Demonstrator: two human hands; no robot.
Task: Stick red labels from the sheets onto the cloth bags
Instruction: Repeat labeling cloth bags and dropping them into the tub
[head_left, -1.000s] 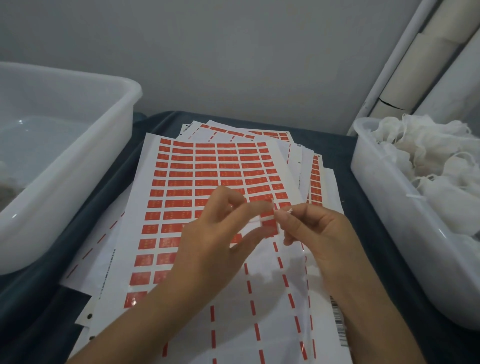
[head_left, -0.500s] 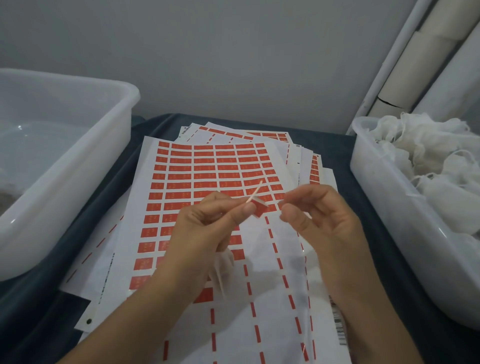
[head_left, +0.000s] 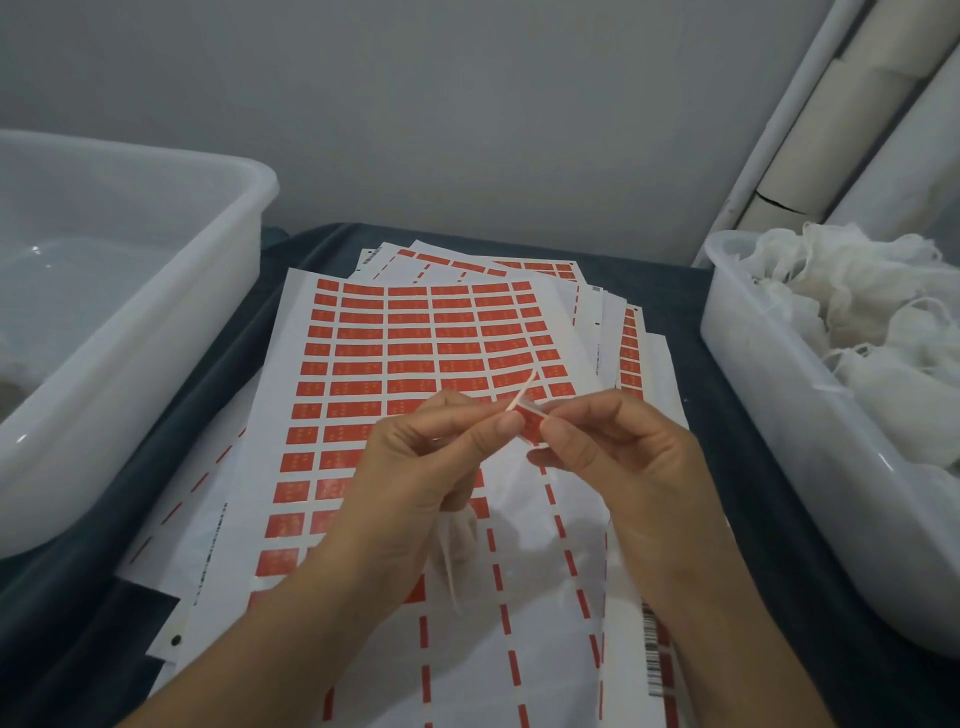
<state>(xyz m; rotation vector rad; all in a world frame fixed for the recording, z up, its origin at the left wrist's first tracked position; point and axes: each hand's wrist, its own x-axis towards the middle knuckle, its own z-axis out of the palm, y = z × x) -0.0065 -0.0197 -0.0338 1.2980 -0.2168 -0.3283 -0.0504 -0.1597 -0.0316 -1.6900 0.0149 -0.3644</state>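
A stack of white sheets (head_left: 415, 332) with rows of red labels lies on the dark cloth in front of me. Above it, my left hand (head_left: 426, 467) pinches the drawstring (head_left: 523, 391) of a small thin white cloth bag (head_left: 453, 551), which hangs below my palm. A single red label (head_left: 531, 423) sits at the string, between both hands. My right hand (head_left: 613, 457) pinches this label between thumb and forefinger. The lower part of the top sheet shows only narrow red strips.
A white plastic tub (head_left: 769, 415) at the right holds a heap of white cloth bags (head_left: 857, 322). A larger white tub (head_left: 156, 322) stands at the left. The wall is close behind, with pale tubes (head_left: 831, 156) leaning at the right.
Both hands have risen from the sheet with a peeled label. My right hand, apart from the label half a second ago, now pinches it at the string.
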